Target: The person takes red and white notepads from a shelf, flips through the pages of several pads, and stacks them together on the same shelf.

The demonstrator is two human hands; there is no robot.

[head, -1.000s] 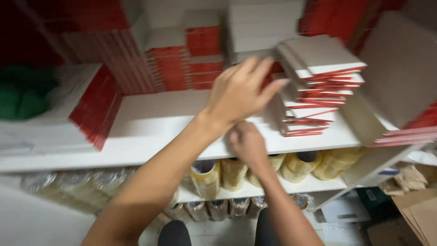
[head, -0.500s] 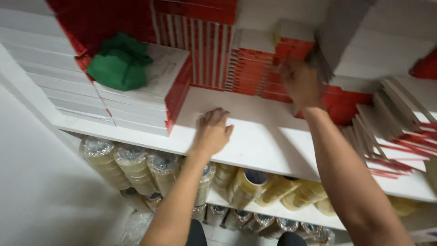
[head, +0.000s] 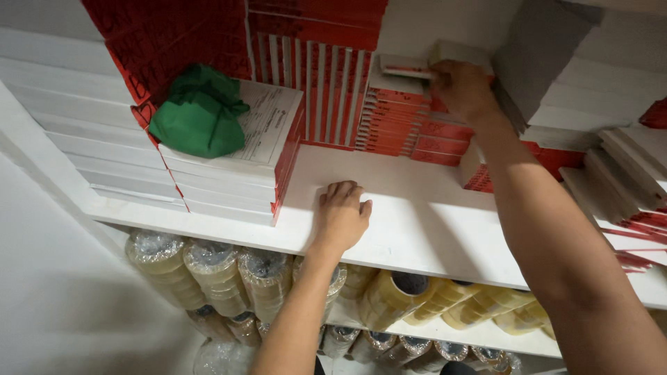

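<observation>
My right hand [head: 464, 89] reaches to the back of the white shelf [head: 424, 215] and grips a flat red-and-white box [head: 404, 67]. That box lies on top of a stack of similar flat boxes [head: 392, 118]. My left hand [head: 340, 219] rests palm down on the bare shelf board near its front edge and holds nothing. Its fingers are slightly curled.
A green cloth [head: 198, 111] and a printed sheet [head: 271, 121] lie on a box stack at the left. More flat boxes [head: 629, 180] lean at the right, under a grey cardboard panel [head: 542, 48]. Wrapped tape rolls [head: 208, 267] fill the lower shelf.
My right hand has moved from the lower shelf edge up to the back stack and taken hold of the top box. My left hand has come down onto the shelf board and stayed there.
</observation>
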